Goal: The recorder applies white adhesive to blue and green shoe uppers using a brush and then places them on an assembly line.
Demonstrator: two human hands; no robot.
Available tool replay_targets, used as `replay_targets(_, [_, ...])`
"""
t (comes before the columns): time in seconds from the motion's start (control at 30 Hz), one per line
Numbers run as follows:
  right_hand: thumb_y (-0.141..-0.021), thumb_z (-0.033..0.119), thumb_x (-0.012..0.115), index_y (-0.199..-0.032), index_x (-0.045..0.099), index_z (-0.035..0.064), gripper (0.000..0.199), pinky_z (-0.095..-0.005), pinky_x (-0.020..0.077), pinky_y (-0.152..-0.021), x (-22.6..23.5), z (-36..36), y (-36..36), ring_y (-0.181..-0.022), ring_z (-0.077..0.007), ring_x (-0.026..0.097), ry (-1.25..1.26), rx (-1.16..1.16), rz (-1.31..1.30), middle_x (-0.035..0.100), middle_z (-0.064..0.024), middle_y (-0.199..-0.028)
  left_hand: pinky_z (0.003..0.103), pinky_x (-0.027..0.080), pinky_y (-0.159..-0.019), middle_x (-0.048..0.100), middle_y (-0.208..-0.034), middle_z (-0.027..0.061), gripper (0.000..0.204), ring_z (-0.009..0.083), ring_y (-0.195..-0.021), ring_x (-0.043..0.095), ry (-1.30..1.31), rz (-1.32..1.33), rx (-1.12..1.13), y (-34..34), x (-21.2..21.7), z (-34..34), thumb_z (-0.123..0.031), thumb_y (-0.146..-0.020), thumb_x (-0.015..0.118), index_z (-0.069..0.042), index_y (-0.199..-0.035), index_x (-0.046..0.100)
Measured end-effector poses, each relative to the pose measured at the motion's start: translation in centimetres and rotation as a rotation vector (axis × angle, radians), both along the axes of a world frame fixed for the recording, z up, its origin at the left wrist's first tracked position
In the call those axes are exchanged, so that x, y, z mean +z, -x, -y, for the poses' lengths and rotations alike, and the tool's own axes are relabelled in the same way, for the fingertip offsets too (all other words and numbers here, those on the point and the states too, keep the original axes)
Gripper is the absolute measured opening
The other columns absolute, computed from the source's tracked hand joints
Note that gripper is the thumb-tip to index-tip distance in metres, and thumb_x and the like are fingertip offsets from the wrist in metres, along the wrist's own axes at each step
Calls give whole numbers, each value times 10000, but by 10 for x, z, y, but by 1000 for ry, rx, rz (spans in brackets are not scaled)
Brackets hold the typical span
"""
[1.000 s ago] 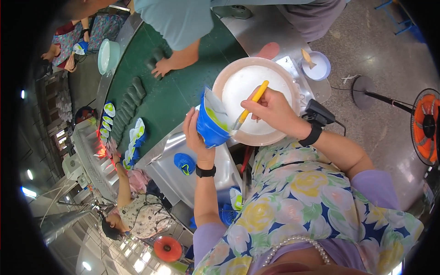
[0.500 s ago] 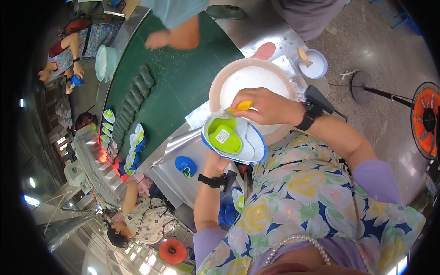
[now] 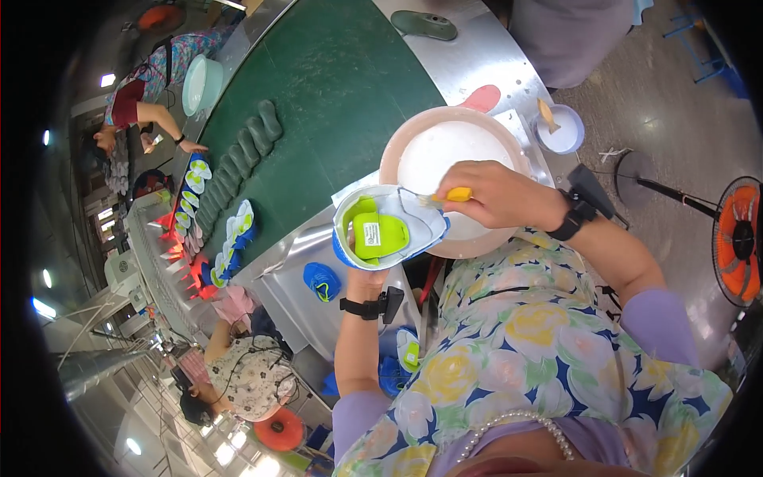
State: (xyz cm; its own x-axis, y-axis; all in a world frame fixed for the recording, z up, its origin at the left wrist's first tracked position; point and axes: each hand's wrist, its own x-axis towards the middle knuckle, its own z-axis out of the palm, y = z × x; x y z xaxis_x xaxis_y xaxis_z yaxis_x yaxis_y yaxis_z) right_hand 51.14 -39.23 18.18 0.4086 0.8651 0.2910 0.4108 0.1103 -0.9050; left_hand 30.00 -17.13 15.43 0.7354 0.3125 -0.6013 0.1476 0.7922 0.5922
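Observation:
A blue shoe upper [image 3: 433, 231] with a whitish underside is held up by my left hand [image 3: 367, 278], which grips it from below and is mostly hidden behind it. A lime-green piece with a white label shows in the opening. My right hand [image 3: 494, 195] is closed on a brush with a short yellow handle [image 3: 458, 194]. Its bristles touch the pale upper edge of the shoe upper. Just beyond both hands stands a wide beige basin [image 3: 395, 148] of white liquid, partly covered by my right hand.
Dark shoe-shaped lasts [image 3: 232, 164] line the green table [image 3: 342, 87], beside blue-and-white uppers [image 3: 237, 234]. A blue upper [image 3: 322, 281] lies on the metal ledge. A small tub [image 3: 567, 140] holds white liquid and a brush. Co-workers sit at left; a floor fan [image 3: 742, 238] stands right.
The shoe upper has turned in my left hand and shifted left. My right hand has moved the brush along its upper edge to the right. A co-worker's arm has left the green table.

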Motion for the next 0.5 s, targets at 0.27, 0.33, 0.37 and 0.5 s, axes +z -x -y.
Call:
replay_targets(0.27, [-854,171,670,-869,603,24,163,-361,478,-655,13,-41,-10,-738,-303,613,-21,-228,-5,620,-135,-831,453,485,-974,565,-1297,74,507,254,-1152,576,-32,174,-25,-7,4,-14,-434,-940,504,-137,-1350,471])
replay_targets(0.33, [-860,213,665,-856,597,-14,236,-376,471,-595,5,-50,-8,-636,-295,612,172,-238,-75,602,-157,-732,458,480,-977,565,-1296,67,505,254,-1153,574,-161,106,61,2,-4,-23,-442,-943,497,-145,-1350,471])
replay_targets(0.37, [-860,213,665,-856,597,-14,236,-376,471,-595,4,-52,-6,-636,-295,612,155,-198,-59,602,-157,-732,463,476,-980,566,-1294,60,503,253,-1155,571,-270,20,130,5,-5,-25,-450,-946,491,-154,-1351,471])
replay_targets(0.5, [-894,185,655,-911,619,-36,225,-243,475,-560,-6,-54,-2,-636,-101,593,279,-341,-658,632,-64,-767,340,522,-698,618,-1042,52,313,174,-901,612,-678,-178,116,27,-52,-82,-343,-962,511,-126,-1186,541])
